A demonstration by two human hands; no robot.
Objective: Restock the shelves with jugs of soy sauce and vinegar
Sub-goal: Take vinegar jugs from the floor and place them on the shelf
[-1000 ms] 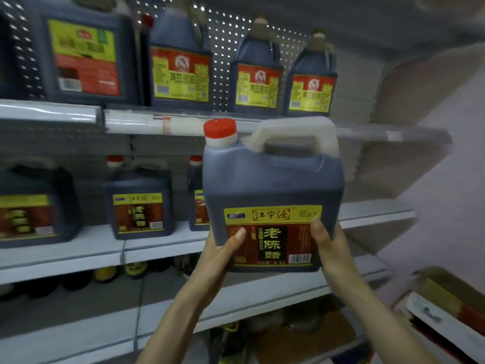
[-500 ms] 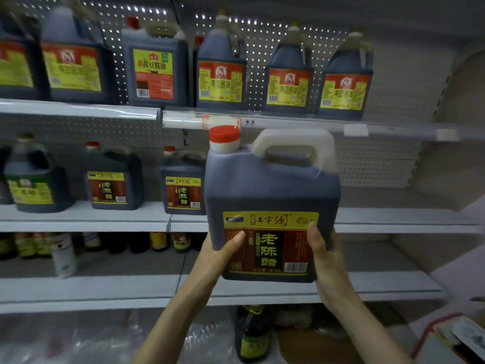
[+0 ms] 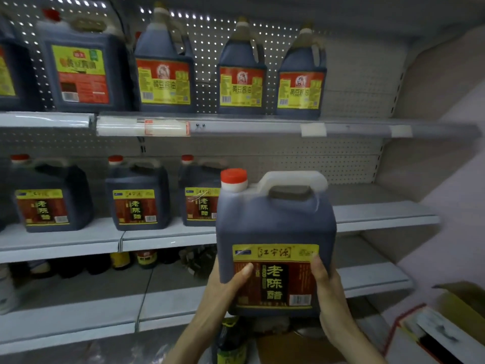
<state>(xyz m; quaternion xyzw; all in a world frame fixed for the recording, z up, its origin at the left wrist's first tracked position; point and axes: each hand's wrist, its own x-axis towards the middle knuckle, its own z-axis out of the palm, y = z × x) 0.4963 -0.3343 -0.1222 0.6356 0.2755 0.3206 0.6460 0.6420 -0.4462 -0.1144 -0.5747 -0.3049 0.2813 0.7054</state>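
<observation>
Vinegar jug (image 3: pixel 275 227), dark and upright, is being held up in the lower centre of the frame, in front of the middle shelf (image 3: pixel 380 216). It is being gripped low on both sides. The left hand (image 3: pixel 225 285) is being curled round its lower left corner, with the thumb laid on the label (image 3: pixel 275 277). The right hand (image 3: pixel 328 287) is being curled round its lower right corner, with the thumb pressed on the label's right edge. The remaining fingers of both hands are being hidden behind the jug. Its red cap (image 3: pixel 233 177) and white handle (image 3: pixel 291 179) are being shown at the top, level with the caps of the shelved jugs.

Three matching vinegar jugs (image 3: pixel 136 195) are being displayed in a row on the left half of the middle shelf, the rightmost one partly covered by the held jug. To the right of the held jug a bare stretch of that shelf is being shown.

On the upper shelf (image 3: pixel 262 126), soy sauce jugs (image 3: pixel 164 67) with red and yellow labels are being displayed side by side against a pegboard back (image 3: pixel 354 74). Small bottles (image 3: pixel 131 258) are being kept in shadow under the middle shelf at the left. An open cardboard box (image 3: pixel 451 324) is being shown at the lower right corner of the frame.
</observation>
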